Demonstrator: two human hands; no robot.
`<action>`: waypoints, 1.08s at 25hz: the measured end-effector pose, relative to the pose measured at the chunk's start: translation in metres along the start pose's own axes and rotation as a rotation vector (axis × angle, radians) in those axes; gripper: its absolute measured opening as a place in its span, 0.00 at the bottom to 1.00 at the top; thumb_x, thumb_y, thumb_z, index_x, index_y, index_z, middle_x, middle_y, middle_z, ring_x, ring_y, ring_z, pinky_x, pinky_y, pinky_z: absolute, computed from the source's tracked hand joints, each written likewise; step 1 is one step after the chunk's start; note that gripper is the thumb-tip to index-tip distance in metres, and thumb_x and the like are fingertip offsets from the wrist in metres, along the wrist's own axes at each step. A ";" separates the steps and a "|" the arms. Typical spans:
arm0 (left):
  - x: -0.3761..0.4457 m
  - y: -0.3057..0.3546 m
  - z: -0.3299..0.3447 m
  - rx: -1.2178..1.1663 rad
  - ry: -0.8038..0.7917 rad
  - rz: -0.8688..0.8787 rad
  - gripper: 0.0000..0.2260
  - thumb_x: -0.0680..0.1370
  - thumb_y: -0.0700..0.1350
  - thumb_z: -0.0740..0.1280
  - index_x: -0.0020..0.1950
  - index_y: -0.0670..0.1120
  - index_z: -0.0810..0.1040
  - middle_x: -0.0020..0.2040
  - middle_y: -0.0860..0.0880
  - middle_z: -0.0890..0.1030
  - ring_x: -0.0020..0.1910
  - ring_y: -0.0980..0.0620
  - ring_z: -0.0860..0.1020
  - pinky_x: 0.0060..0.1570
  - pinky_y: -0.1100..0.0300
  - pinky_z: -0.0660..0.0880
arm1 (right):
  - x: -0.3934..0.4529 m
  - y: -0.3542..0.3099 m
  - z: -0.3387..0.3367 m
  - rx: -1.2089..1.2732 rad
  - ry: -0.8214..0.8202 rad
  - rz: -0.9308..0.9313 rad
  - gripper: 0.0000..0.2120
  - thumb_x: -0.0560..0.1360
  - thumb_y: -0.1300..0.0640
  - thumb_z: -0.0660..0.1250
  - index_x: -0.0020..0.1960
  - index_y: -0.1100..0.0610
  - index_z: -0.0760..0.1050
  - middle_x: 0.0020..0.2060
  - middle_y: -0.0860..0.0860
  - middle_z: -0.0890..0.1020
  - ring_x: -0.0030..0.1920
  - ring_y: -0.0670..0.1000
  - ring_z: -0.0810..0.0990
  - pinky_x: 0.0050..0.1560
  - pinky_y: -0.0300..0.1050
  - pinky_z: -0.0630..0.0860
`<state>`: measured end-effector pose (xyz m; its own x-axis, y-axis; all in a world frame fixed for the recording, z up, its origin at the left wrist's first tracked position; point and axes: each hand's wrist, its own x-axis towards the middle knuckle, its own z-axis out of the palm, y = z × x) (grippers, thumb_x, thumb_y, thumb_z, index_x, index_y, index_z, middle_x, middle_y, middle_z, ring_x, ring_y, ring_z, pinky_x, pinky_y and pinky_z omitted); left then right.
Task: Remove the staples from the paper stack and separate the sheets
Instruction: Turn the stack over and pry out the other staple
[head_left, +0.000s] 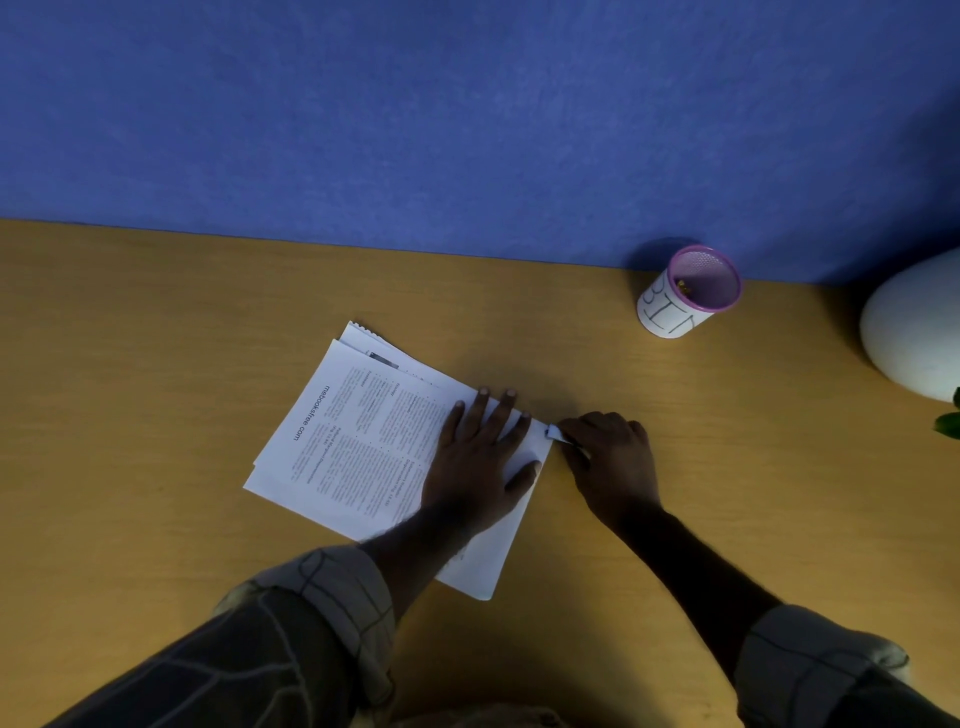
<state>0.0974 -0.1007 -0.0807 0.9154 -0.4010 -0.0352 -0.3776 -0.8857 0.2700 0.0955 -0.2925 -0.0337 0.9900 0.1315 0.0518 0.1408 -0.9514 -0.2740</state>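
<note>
A stack of printed white sheets (358, 441) lies at an angle on the wooden desk (156, 364). My left hand (480, 457) presses flat on the stack's right part, fingers spread. My right hand (608, 457) is just right of the stack's corner, its fingers pinched on the folded-up paper corner (551, 431). Whether it also holds a tool is hidden. The staple itself is too small to see.
A pink-rimmed mesh cup (688, 293) labelled "BIN" stands at the back right against the blue wall (467, 130). A white rounded object (914, 327) and a green leaf (948, 421) sit at the right edge.
</note>
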 end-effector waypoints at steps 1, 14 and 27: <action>0.000 0.000 0.001 -0.008 0.001 0.002 0.28 0.81 0.64 0.54 0.78 0.53 0.64 0.82 0.47 0.58 0.81 0.42 0.53 0.79 0.42 0.53 | 0.002 0.000 -0.002 -0.012 -0.002 -0.028 0.11 0.71 0.61 0.73 0.53 0.54 0.81 0.45 0.51 0.84 0.46 0.54 0.80 0.47 0.48 0.70; 0.001 -0.003 0.005 -0.009 0.022 0.013 0.28 0.80 0.64 0.56 0.77 0.54 0.64 0.82 0.47 0.60 0.81 0.41 0.54 0.78 0.40 0.55 | 0.023 0.004 0.000 0.088 -0.111 -0.096 0.08 0.73 0.56 0.72 0.52 0.49 0.83 0.45 0.47 0.84 0.46 0.51 0.79 0.47 0.48 0.71; 0.000 -0.002 0.004 -0.016 0.024 0.009 0.28 0.80 0.63 0.56 0.78 0.53 0.64 0.82 0.48 0.58 0.81 0.41 0.54 0.78 0.40 0.55 | 0.039 0.010 0.000 0.189 -0.268 -0.092 0.10 0.75 0.52 0.70 0.56 0.49 0.82 0.47 0.46 0.84 0.49 0.49 0.80 0.51 0.54 0.77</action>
<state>0.0975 -0.0998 -0.0853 0.9150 -0.4033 -0.0091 -0.3840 -0.8779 0.2860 0.1353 -0.2974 -0.0342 0.9377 0.3069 -0.1627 0.2050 -0.8671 -0.4541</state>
